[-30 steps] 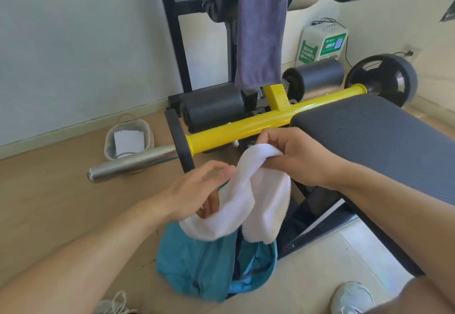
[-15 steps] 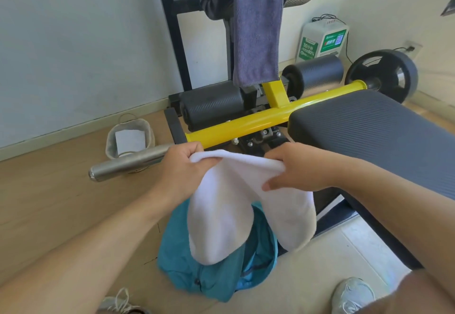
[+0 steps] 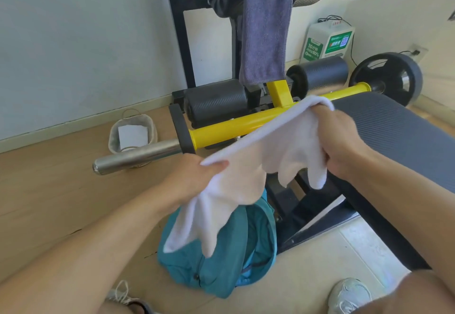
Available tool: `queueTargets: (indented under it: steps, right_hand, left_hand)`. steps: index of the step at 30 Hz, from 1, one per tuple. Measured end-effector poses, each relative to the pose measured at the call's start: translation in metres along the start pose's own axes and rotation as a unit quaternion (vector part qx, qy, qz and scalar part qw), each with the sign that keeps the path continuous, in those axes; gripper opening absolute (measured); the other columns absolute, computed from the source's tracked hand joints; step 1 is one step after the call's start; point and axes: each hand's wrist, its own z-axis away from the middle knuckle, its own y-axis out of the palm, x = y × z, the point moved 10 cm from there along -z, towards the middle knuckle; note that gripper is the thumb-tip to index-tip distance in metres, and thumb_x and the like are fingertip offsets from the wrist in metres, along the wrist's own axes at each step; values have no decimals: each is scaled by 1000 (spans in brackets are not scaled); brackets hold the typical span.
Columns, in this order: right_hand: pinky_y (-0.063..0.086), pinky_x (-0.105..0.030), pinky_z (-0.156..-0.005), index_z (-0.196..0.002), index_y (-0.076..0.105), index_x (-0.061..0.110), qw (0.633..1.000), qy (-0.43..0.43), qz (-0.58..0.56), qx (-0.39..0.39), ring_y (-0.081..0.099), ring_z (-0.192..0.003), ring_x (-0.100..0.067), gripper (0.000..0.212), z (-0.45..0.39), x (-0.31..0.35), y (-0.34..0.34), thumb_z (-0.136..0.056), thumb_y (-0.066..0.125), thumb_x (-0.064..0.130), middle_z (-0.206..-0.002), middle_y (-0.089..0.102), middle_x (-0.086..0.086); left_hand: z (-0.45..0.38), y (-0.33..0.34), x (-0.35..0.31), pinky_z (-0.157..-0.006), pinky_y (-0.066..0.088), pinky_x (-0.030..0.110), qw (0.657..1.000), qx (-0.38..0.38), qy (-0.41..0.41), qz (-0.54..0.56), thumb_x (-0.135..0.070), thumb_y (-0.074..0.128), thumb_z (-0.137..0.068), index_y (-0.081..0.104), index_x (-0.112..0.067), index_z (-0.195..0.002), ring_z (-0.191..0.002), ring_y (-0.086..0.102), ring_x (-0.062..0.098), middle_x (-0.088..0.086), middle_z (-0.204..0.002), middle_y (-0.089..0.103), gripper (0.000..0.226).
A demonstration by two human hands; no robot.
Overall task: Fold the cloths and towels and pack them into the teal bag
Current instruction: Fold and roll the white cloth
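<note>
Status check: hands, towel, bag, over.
Left hand and right hand both grip white towel, stretched out, unfolded. Teal bag open below on floor. Nothing blocking it.

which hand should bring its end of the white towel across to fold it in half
Probably the left hand. It pinches the white towel at its lower end, while the right hand grips the higher end.

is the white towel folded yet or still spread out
Spread out, not folded: the white towel is stretched between both hands, left, right, its edges hanging loose.
</note>
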Motion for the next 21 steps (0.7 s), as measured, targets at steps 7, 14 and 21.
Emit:
queueTargets:
  steps: [7,14,21]
  right_hand:
    - [53,-39,-76,-112,73,8,954,114,47,273,70,-87,-33,39,40,-52,87,-91,71,41,-110,74,-19]
    - [60,-48,-87,-115,65,12,927,79,76,358,75,-95,-33,39,50,-63,116,-84,81,29,-104,76,-14]
    - [61,-53,-83,-121,64,5,957,89,-76,264,73,-98,-39,25,27,-50,106,-98,66,16,-113,72,-24]
  left_hand:
    - [9,35,-7,-103,51,50,949,62,-60,305,-44,70,-92,70,-9,-112,-104,73,31,12,-106,78,41]
    - [10,33,-23,-79,61,36,913,83,-27,399,-24,66,-95,63,-3,-112,-83,73,24,18,-100,74,27]
    - [14,30,-26,-87,59,37,957,46,31,286,-25,83,-80,71,-20,-114,-99,74,19,0,-107,77,36]
